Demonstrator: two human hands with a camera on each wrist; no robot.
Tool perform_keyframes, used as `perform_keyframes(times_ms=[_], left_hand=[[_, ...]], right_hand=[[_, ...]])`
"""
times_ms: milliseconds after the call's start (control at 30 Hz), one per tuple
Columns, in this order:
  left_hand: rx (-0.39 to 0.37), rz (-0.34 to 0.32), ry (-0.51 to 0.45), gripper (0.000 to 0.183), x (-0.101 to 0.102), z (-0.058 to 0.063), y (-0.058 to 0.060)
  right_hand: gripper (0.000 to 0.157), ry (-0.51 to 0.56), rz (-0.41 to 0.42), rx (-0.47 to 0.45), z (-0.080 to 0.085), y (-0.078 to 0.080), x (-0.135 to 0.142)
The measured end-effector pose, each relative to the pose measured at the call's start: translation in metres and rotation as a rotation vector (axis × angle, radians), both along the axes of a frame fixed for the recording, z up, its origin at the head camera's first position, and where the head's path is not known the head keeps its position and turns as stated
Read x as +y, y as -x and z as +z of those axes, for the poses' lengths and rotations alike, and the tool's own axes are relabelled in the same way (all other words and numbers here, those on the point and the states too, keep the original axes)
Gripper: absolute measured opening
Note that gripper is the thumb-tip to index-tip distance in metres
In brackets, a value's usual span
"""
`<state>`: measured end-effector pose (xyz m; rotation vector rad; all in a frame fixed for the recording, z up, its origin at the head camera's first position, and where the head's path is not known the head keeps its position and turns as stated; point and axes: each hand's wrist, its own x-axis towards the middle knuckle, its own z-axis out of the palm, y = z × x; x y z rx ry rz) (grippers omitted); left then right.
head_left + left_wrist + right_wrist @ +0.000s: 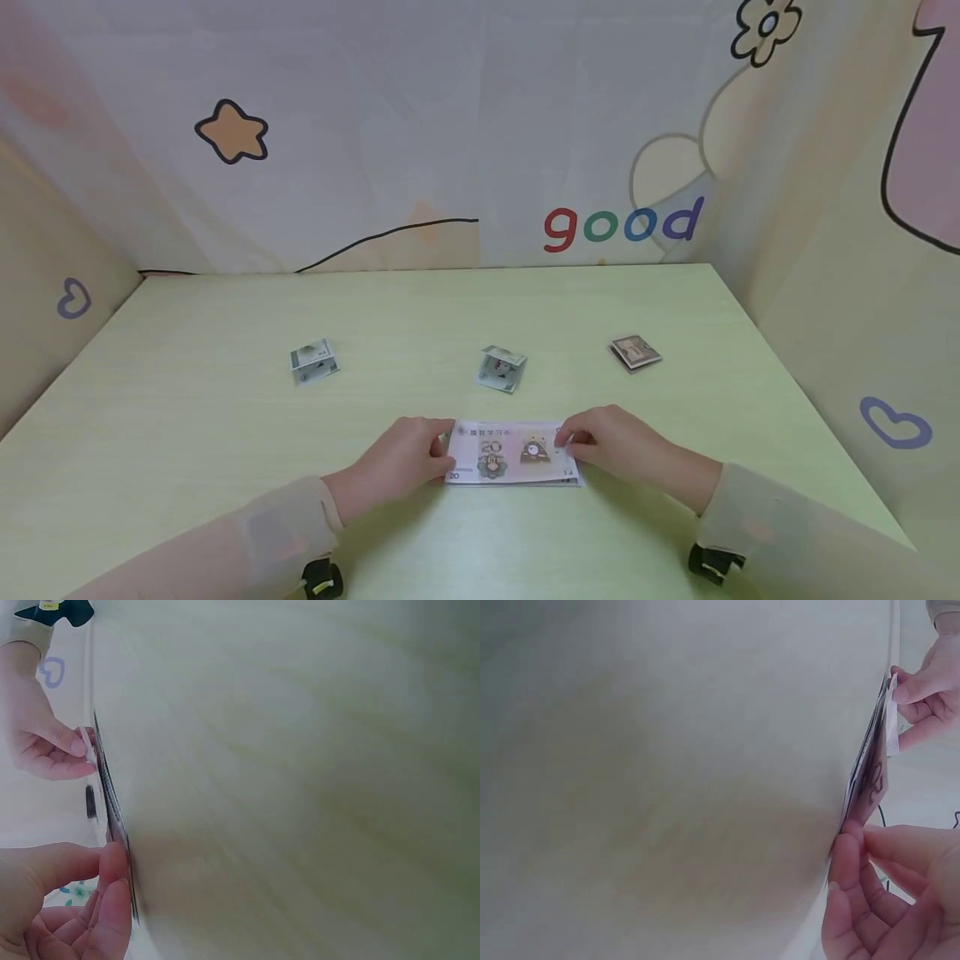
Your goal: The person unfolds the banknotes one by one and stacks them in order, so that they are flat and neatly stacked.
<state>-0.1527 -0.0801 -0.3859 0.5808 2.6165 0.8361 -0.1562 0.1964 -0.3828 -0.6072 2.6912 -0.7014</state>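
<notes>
A pale pink-purple play banknote (512,458) marked 20 lies across the near middle of the table, over at least one more note whose edge shows beneath. My left hand (405,454) pinches its left end between thumb and fingers. At the other end, my right hand (611,442) pinches the top note near its upper right corner. Seen edge-on in the right wrist view, the top note (874,776) bows away from the darker notes under it. Both thumbs are bent against the paper in the wrist views.
Farther back on the table (480,308) stand two folded greenish notes, one at left (315,362) and one at centre (501,369). A folded brown note (636,352) lies at right. Printed cloth walls (375,125) enclose the back and sides.
</notes>
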Motion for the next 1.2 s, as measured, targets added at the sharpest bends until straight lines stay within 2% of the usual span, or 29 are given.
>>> perform_keyframes(times_ms=[200, 467, 633, 733, 900, 1067, 1200], left_hand=[[0.004, 0.006, 0.037, 0.054, 0.002, 0.000, 0.001], [-0.001, 0.002, 0.081, 0.071, 0.007, 0.004, 0.000], [0.044, -0.029, 0.148, 0.050, 0.011, 0.004, 0.000], [0.104, -0.069, 0.217, 0.036, 0.013, 0.005, -0.001], [0.236, -0.135, 0.349, 0.025, 0.013, 0.008, -0.004], [0.452, -0.277, 0.461, 0.014, 0.011, 0.005, -0.004], [0.540, -0.386, 0.546, 0.019, 0.010, 0.004, -0.003]], right_hand=[[0.017, -0.117, 0.063, 0.068, 0.005, -0.003, -0.006], [0.019, -0.247, 0.062, 0.074, 0.009, -0.008, -0.014], [0.022, -0.286, 0.088, 0.084, 0.010, -0.010, -0.015], [0.022, -0.290, 0.108, 0.101, 0.013, -0.010, -0.015], [0.022, -0.303, 0.122, 0.099, 0.017, -0.012, -0.017], [0.018, -0.349, 0.125, 0.097, 0.017, -0.013, -0.021], [0.019, -0.396, 0.173, 0.140, 0.015, -0.016, -0.033]])
